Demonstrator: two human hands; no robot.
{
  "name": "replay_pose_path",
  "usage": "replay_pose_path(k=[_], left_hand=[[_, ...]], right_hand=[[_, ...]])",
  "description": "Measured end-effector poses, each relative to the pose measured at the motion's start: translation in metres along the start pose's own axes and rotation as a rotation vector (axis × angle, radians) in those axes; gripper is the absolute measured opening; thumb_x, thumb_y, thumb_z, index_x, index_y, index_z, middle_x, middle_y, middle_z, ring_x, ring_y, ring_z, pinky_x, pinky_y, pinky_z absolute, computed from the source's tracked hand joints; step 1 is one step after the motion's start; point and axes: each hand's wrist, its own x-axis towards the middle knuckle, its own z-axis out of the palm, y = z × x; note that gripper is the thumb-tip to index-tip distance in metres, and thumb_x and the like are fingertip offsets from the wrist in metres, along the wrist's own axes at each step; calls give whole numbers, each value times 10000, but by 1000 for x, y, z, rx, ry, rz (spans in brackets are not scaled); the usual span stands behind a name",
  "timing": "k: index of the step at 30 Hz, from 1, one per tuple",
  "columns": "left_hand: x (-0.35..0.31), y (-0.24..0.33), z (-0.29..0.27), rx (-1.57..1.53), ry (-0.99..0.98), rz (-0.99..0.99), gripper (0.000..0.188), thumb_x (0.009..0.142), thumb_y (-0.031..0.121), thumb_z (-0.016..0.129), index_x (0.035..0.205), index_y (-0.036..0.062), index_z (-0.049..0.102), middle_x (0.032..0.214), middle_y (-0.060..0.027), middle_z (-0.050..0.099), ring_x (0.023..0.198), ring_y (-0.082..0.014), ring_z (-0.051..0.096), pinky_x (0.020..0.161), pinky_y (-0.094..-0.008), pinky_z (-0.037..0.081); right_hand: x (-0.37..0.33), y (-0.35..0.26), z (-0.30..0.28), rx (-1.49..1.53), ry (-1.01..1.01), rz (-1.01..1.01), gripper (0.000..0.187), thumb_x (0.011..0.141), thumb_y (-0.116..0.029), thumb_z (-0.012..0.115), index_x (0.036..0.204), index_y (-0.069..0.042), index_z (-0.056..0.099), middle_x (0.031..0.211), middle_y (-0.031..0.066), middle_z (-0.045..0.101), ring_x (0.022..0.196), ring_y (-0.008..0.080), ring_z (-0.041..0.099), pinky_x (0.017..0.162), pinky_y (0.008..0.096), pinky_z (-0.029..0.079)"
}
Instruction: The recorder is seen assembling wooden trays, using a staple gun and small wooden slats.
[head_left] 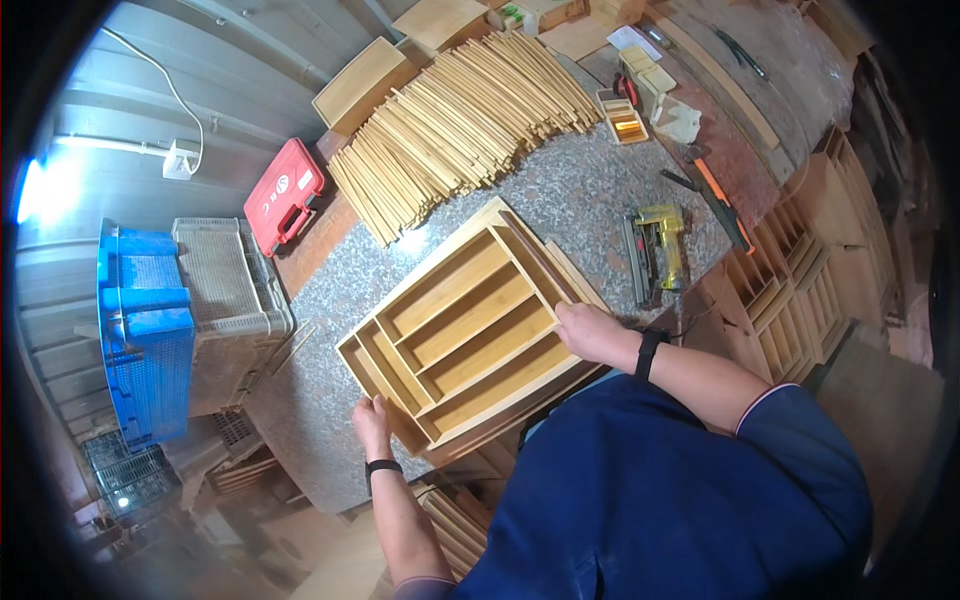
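Note:
A light wooden drawer organizer [472, 330] with several long compartments and a narrow crosswise one lies tilted across the speckled table. All its compartments are bare. My left hand [372, 424] is closed on its left end, close to the near corner, with the fingers partly hidden by the frame. At the right end, my right hand [592, 333] grips the rim, thumb on top. Another wooden frame or board [575, 275] shows from under the organizer along its right end; how far it reaches beneath is hidden.
A wide row of thin wooden sticks [465, 120] covers the table's far side. Beside it stands a red case [285, 195]. To the right lie a yellow nail gun [660, 245], an orange-handled tool [715, 195] and a small box [623, 120]. Blue crates [148, 335] are stacked left.

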Motion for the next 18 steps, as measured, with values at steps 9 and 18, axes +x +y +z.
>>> replay_pose_path(k=[9,18], left_hand=[[-10,-1,-9,-75,0,24,286,977,208,715,882,-59,669,811,-288,676,758,-477,659,709,-526,511],[-17,34,11,65,-104,20,297,976,225,712,880,-54,679,822,-295,691,761,-469,670,734,-526,518]], right_hand=[[9,-16,-15,-70,-70,-51,108,938,-2,541,1005,74,579,887,303,709,876,481,724,777,537,588],[14,5,-42,-104,-188,72,165,892,34,572,1044,98,591,932,323,723,928,480,738,790,527,597]])
